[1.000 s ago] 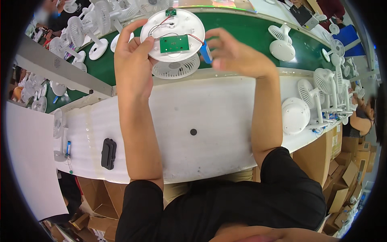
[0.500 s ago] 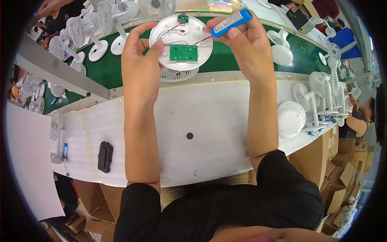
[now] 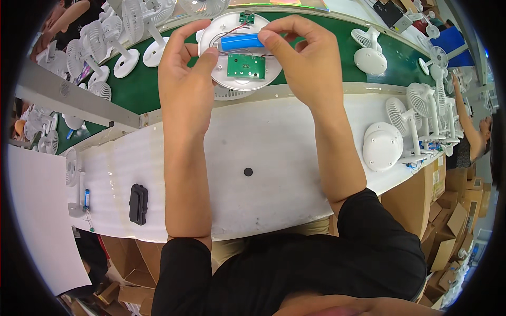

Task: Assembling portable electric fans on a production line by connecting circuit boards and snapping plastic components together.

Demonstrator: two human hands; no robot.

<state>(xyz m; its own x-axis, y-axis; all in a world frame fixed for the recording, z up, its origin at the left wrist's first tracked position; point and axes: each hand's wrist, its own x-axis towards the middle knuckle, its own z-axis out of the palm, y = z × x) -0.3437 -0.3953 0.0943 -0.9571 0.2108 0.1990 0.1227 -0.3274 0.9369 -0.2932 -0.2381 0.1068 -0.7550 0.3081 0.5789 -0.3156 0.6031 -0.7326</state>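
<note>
Raised over the far side of the table is a round white fan base [image 3: 240, 81], its inner side toward me. My left hand [image 3: 187, 79] grips its left rim between thumb and fingers. A green circuit board [image 3: 246, 66] sits in the lower part of the base, and a smaller green board [image 3: 246, 18] at its top, with thin wires between. My right hand [image 3: 303, 55] pinches the right end of a blue cylindrical battery [image 3: 240, 42], which lies crosswise over the base above the larger board. Whether the battery touches the base, I cannot tell.
A black oblong case [image 3: 138, 204] and a small black disc [image 3: 248, 171] lie on the white table [image 3: 274, 200]. White fans [image 3: 419, 105] and a round white base [image 3: 382, 147] stand at the right. More fans line the green belt [image 3: 142, 95]; cardboard boxes [image 3: 406, 205] stand below the table.
My right hand has brought the battery left and down from beyond the base's right edge to over its middle, turning it nearly level. My left hand still holds the base.
</note>
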